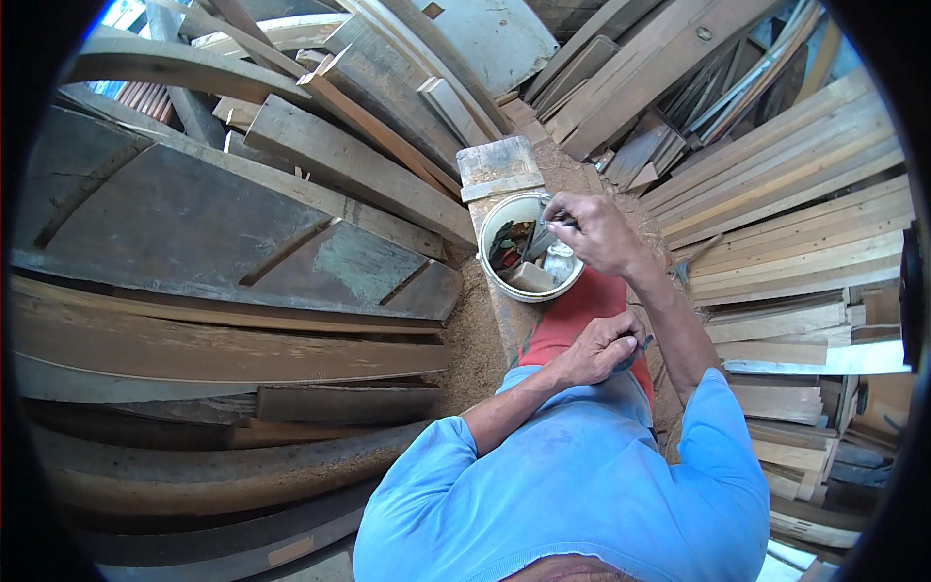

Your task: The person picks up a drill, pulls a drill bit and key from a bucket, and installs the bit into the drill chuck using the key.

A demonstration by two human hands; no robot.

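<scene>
A round white bucket (pixel 492 275) stands on a narrow wooden bench (pixel 500 167) in front of me. Inside it are a pale wooden block (pixel 530 278), crumpled clear plastic (pixel 561 263) and dark, red and green bits too jumbled to name. Over the bucket's right rim is my right hand (pixel 593 233), its fingers pinched on a thin greyish piece whose kind I cannot make out. My left hand (pixel 598 349) rests near my lap over red cloth (pixel 574 316). Its fingers are curled closed, with a small dark bit showing beside the thumb; what it holds is mostly hidden.
Large dark boards (pixel 233 242) and thick planks (pixel 233 339) are stacked at the left. More timber leans at the back, near a white panel (pixel 490 39). Piled light planks (pixel 805 228) line the right side. Sawdust (pixel 472 339) covers the floor by the bench.
</scene>
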